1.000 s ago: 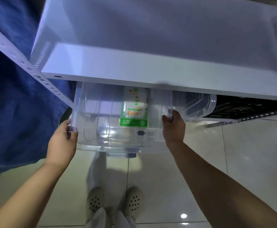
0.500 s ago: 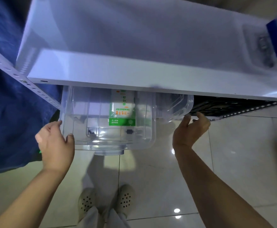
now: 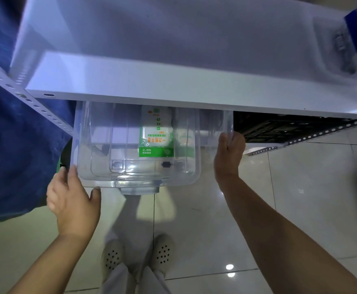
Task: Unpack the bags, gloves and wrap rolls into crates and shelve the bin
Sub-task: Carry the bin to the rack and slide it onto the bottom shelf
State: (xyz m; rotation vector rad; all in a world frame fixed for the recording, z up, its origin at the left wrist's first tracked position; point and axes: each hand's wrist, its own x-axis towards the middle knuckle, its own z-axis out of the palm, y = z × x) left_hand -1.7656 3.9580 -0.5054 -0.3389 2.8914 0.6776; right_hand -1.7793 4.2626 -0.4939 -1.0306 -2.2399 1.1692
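Note:
A clear plastic bin [image 3: 101,145] sits on the low level of a rack, under a white shelf board [image 3: 152,85], with its front end sticking out toward me. Inside it stands a green and white pack of gloves [image 3: 156,143]. My left hand [image 3: 73,200] grips the bin's front left corner, fingers on the side wall and thumb at the front edge. My right hand [image 3: 229,155] is closed on the clear rim at the bin's right side. The back of the bin is hidden by the shelf board.
A black slatted crate [image 3: 290,128] lies on the same low level, right of the bin. A blue cloth [image 3: 14,145] hangs at the left beside the perforated rack upright [image 3: 42,111]. My feet [image 3: 137,255] stand on pale floor tiles just below the bin.
My right hand let go of the bin's right wall, swung out to the right, and now grips the right rim. My left hand slid from the left wall to the front left corner.

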